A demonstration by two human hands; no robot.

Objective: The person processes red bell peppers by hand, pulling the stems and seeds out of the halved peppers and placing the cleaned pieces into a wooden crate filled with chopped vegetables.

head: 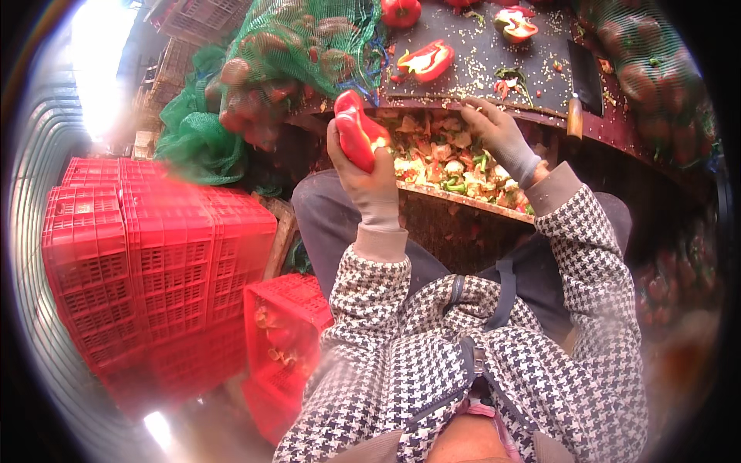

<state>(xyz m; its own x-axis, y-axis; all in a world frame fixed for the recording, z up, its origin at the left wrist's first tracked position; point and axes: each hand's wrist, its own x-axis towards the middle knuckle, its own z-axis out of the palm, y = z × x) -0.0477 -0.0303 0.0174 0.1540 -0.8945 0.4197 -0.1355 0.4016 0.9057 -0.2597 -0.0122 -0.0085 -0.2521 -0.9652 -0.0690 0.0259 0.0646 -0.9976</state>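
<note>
My gloved left hand (370, 182) grips a piece of red bell pepper (353, 133) in front of the table's near edge. My right hand (502, 136), also gloved, hovers over a heap of pepper cores and scraps (443, 153), its fingertips close to the edge of a dark cutting board (443, 23). Its thumb is largely hidden, so whether it pinches something small cannot be seen. Seeds litter the board, where a cut red pepper (427, 61), another cut pepper (515, 24) and a rounder red pepper (400, 11) lie. A cleaver (586, 78) rests at the board's right, wooden handle towards me.
Green mesh sacks of peppers flank the board, one at left (324, 35) and one at right (642, 58). Red plastic crates (173, 249) are stacked to my left. Nearer, another red crate (255, 324) holds pepper pieces. The scrap tray's rim (463, 199) crosses above my lap.
</note>
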